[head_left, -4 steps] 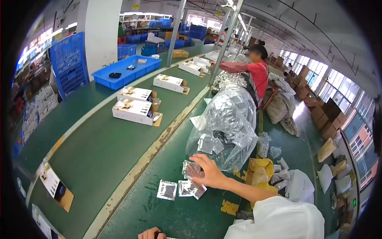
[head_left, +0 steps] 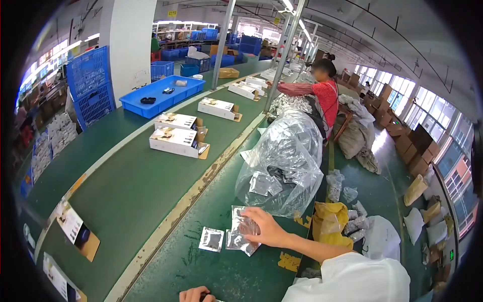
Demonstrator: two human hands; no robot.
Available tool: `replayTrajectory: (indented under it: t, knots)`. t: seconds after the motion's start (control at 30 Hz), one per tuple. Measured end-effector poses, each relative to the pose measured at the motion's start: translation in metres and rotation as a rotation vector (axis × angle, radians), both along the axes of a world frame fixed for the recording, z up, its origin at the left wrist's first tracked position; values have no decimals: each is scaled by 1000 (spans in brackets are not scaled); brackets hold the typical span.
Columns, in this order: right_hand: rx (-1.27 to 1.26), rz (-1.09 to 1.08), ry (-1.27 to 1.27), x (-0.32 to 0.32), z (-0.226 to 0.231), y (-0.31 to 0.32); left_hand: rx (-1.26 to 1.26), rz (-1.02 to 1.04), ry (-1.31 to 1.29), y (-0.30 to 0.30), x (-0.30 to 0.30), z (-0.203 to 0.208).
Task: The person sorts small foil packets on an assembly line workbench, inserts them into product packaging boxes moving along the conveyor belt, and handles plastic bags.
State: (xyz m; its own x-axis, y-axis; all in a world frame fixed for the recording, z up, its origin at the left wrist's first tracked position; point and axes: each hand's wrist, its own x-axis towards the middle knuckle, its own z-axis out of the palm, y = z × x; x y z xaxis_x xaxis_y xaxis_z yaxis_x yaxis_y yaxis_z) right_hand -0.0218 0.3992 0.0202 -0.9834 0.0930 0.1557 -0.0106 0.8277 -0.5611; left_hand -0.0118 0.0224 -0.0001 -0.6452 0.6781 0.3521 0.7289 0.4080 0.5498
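Silver packets (head_left: 236, 219) | green worktop (head_left: 176, 269) | right hand (head_left: 266, 229) curled over them | left hand (head_left: 195, 294) | both grips unclear

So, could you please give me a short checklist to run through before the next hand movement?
1. Right hand at the silver sachets: ok, its fingers are over them.
2. Firm grip on one: cannot tell, the hand hides the contact.
3. Left hand fully visible: not ok, cut off by the lower edge.
4. Leftmost sachet uncovered: ok, no hand over it.
5. Clear plastic bag in view: ok, beyond the right hand.
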Motion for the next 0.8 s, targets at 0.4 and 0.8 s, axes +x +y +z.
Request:
replayTrajectory:
  t: [0.4,0.8]
  knots:
    - [-79,148,131,19,-11,-42,-7,-247,23,-2,-5,12]
    - [-49,169,272,13,-30,-74,-35,93,42,-7,1,-6]
